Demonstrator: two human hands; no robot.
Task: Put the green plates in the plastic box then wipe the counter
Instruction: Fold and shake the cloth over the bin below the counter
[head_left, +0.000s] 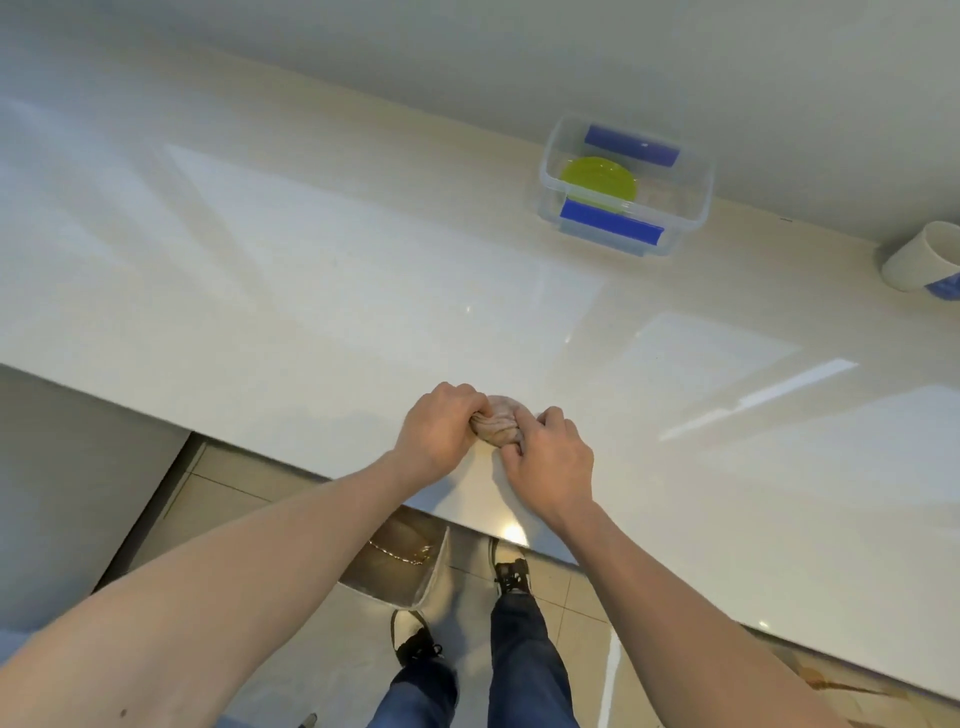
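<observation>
A clear plastic box (691, 208) with blue clip handles stands at the back of the glossy cream counter (311, 270), against the wall. A green plate (597, 179) lies inside it. Near the counter's front edge, a bunched pinkish-beige cloth (497, 423) sits between both hands. My left hand (434, 434) grips its left side and my right hand (550, 465) grips its right side. The cloth is twisted into a tight wad, mostly covered by my fingers.
A white cup (919, 257) with a blue mark stands at the far right by the wall. Below the counter's front edge are a tiled floor, a bin-like container (415, 566) and my own legs and shoes.
</observation>
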